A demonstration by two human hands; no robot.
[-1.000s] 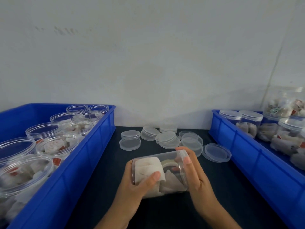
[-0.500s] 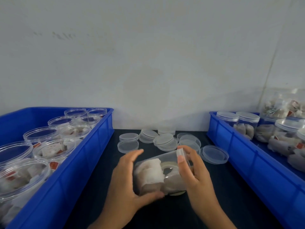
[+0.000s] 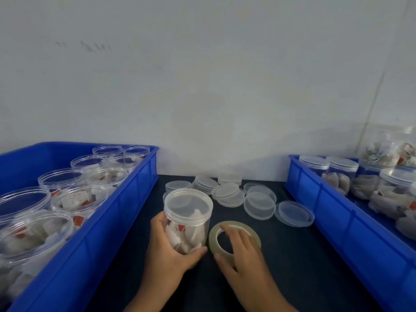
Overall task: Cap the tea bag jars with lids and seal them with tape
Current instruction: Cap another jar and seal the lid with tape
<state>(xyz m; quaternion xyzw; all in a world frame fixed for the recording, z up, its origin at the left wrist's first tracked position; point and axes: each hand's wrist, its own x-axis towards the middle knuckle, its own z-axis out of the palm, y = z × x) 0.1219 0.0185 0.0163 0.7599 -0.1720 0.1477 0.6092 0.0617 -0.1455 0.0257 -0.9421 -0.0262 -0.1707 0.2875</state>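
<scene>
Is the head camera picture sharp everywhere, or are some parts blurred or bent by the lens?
In the head view, the capped jar and tape roll at the centre are fairly sharp; the left hand is slightly smeared near the thumb; the open jars at the lower left are soft; the wide lens splays the two blue bins outward; the light is even, with no hard shadows.

Two blue bins, a left bin [image 3: 126,199] and a right bin [image 3: 333,212], flank a dark tabletop [image 3: 292,262] against a pale wall [image 3: 202,86]
</scene>
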